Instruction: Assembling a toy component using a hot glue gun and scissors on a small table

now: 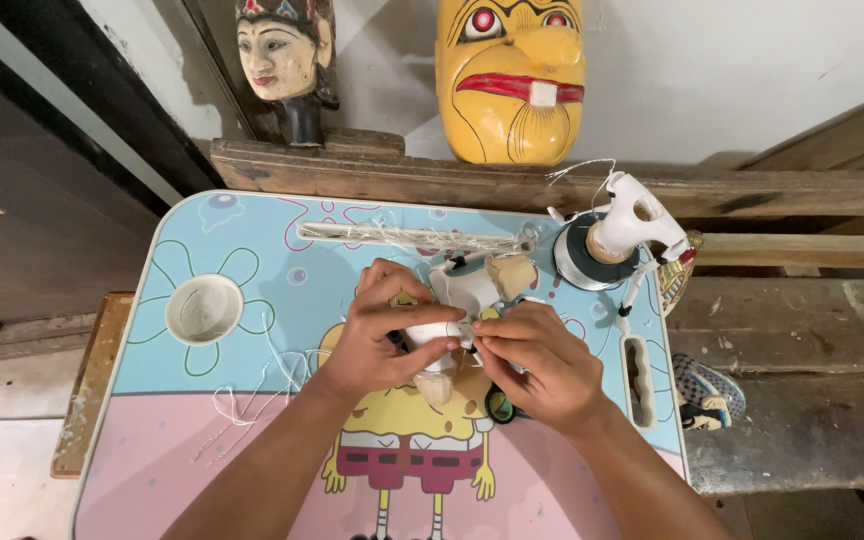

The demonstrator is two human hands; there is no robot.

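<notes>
While clasped by both hands, white wooden puppet piece [452, 300] inside left grip [384, 338], right grip [542, 362] pinching its edge.

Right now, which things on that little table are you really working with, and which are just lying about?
In use: left hand, right hand, white puppet piece, thread spool.

Lying about: loose thread, yellow mask, carved head, table.

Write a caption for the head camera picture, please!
Both hands, left hand and right hand, grip a small white puppet piece.
</notes>
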